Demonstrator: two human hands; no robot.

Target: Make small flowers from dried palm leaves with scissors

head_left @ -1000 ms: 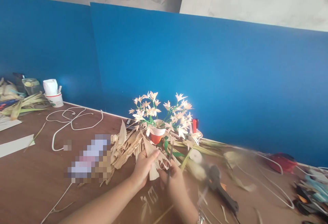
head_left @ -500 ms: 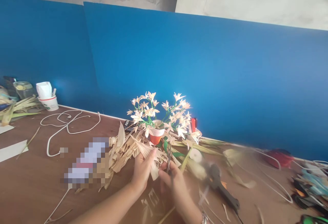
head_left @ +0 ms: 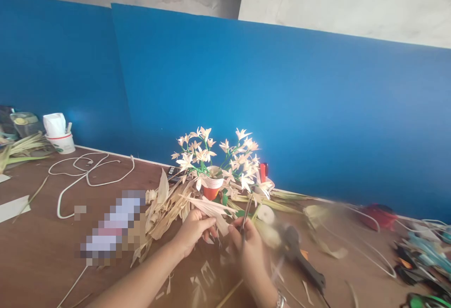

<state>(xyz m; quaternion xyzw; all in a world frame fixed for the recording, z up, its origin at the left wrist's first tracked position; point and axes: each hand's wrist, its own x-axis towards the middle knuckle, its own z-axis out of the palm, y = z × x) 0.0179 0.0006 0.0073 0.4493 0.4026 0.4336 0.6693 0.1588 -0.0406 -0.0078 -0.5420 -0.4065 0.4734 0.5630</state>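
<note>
Pale husk piece (head_left: 211, 208) and scissors (head_left: 246, 211) held just before a potted spray of flowers.
Head view: the left hand (head_left: 193, 230) is mostly closed, pinching the husk piece between thumb and curled fingers; the right hand (head_left: 248, 240) is curled round the scissors, their dark blades pointing up – whether the blades are parted, I cannot tell. The husk piece lies above the worktop (head_left: 141, 282), in front of the red-and-white pot (head_left: 213, 188), from which the cream flowers (head_left: 200, 154) rise on green stems. A heap of dry husks (head_left: 169, 211) sits left of the pot, and a white roll (head_left: 265, 213) and a black glue gun (head_left: 303, 258) lie right of the right hand – cut scraps (head_left: 207, 274) are strewn nearer the wearer, between the forearms.
</note>
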